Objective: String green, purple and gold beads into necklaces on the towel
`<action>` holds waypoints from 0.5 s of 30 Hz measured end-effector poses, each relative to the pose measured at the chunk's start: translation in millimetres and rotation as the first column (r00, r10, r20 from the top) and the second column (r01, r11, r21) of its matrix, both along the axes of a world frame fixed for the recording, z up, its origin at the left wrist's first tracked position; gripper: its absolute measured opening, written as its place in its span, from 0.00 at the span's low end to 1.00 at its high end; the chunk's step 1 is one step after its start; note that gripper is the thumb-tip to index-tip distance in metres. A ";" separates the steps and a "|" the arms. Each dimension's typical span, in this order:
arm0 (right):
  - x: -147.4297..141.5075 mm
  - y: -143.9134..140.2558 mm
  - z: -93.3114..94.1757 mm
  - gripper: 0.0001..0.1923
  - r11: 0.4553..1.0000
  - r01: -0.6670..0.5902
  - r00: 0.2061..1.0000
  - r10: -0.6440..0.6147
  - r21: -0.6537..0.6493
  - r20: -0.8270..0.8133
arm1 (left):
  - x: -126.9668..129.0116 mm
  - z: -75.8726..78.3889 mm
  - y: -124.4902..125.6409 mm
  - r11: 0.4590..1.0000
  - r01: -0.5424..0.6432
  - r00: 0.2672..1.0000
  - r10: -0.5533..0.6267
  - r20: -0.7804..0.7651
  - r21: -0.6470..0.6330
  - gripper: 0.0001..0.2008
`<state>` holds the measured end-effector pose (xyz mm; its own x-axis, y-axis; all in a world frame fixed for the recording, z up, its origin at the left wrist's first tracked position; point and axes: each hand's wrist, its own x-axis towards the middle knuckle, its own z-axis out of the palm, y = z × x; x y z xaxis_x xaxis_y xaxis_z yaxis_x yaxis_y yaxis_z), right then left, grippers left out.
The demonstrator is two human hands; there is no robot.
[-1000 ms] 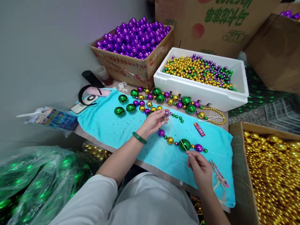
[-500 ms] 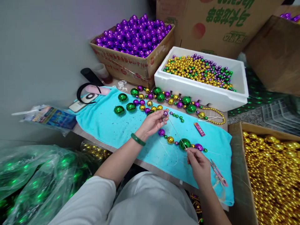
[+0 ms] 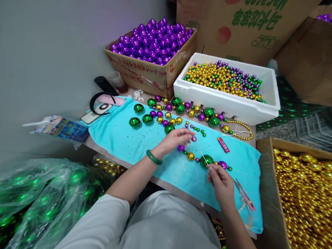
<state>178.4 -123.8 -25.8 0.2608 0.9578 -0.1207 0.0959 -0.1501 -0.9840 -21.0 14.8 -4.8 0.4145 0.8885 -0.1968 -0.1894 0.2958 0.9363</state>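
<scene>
My left hand [image 3: 177,139], with a green bangle [image 3: 154,157] at the wrist, pinches a small purple bead [image 3: 194,139] above the turquoise towel [image 3: 116,135]. A long thin needle [image 3: 201,151] slants from that bead down to my right hand [image 3: 220,180], whose fingertips are closed on its lower end. Beneath the needle lies a short strand of beads, with a large green bead [image 3: 206,160], a gold bead [image 3: 190,156] and purple ones. Thin pale thread [image 3: 195,181] loops over the towel between my hands. Loose green beads [image 3: 147,119] and gold beads [image 3: 172,121] lie beyond my left hand.
Pink-handled snips [image 3: 245,195] lie right of my right hand, and a small red packet [image 3: 223,145] farther back. Behind stand a foam box [image 3: 225,100] of small beads and a carton [image 3: 137,74] of purple balls. Another carton [image 3: 269,186] holds gold beads at right.
My left hand has moved right and slightly down, bringing the small purple bead nearer my right hand along the needle. The whole view has shifted a little.
</scene>
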 end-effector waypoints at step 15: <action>3.6 -0.4 -1.5 0.16 1.000 -0.015 1.000 0.014 0.025 0.016 | -71.3 -39.1 72.8 0.908 0.093 0.037 0.408 -0.912 0.409 0.15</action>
<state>182.1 -124.2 -27.2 0.2487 0.9641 -0.0927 0.1131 -0.1240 -0.9858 -92.2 87.5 -43.9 -0.0976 0.9951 -0.0134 0.9523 0.0973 0.2893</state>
